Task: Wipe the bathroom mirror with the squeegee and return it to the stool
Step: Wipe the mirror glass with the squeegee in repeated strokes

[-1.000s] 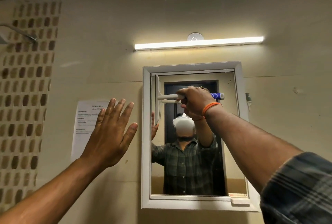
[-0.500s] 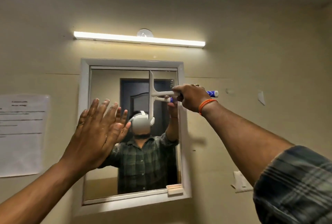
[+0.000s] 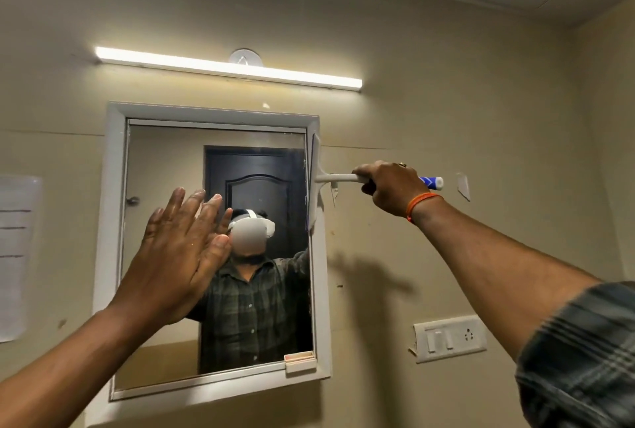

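Right hand gripping squeegee at mirror edge, left hand raised flat, fingers straight

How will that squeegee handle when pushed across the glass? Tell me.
The squeegee probably stays stiff: its handle runs straight from the right hand. Likely light, since one hand holds it outstretched. Its blade, now at the mirror frame's right edge, may catch there.

1. Small bathroom: white-framed wall mirror under a tube light.
2. Plain beige walls, switch plate, dark panelled door reflected.
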